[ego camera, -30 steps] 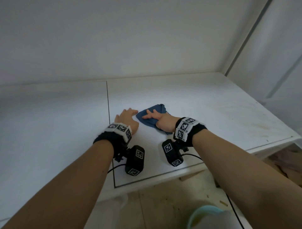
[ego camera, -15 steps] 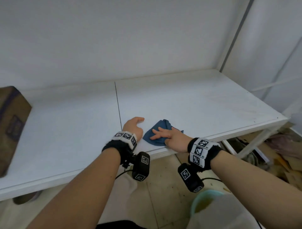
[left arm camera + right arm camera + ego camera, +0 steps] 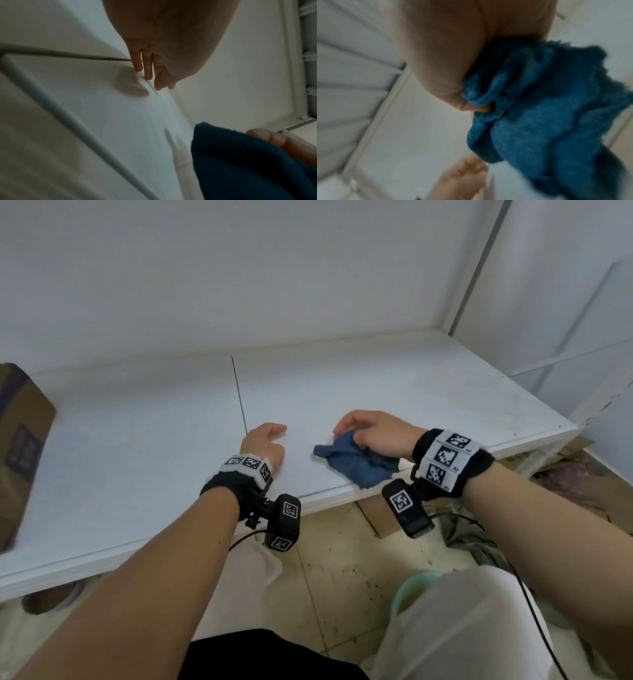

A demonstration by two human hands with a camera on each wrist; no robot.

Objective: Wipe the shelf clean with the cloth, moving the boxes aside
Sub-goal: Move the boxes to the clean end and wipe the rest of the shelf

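The white shelf [image 3: 137, 440] runs across the head view, with a thin seam [image 3: 239, 395] down its middle. A blue cloth [image 3: 359, 465] lies bunched at the shelf's front edge and partly hangs over it. My right hand [image 3: 356, 429] grips the cloth, fingers curled into it; the right wrist view shows the cloth [image 3: 547, 121] gathered against the palm. My left hand [image 3: 270, 433] rests on the shelf just right of the seam, holding nothing. In the left wrist view its fingers [image 3: 149, 75] reach down and touch the surface. A brown cardboard box [image 3: 20, 453] stands at the far left, cut off by the frame.
The back wall and a white upright post [image 3: 472, 265] close off the shelf at the rear right. Below the front edge are floor tiles, a pale green basin [image 3: 411, 587], my knee [image 3: 462, 628], and cardboard scraps [image 3: 575, 460] under the right end.
My right hand lay flat on the cloth; now it has slid right along the front edge and curled round it, bunching it. The left hand stays near the seam.
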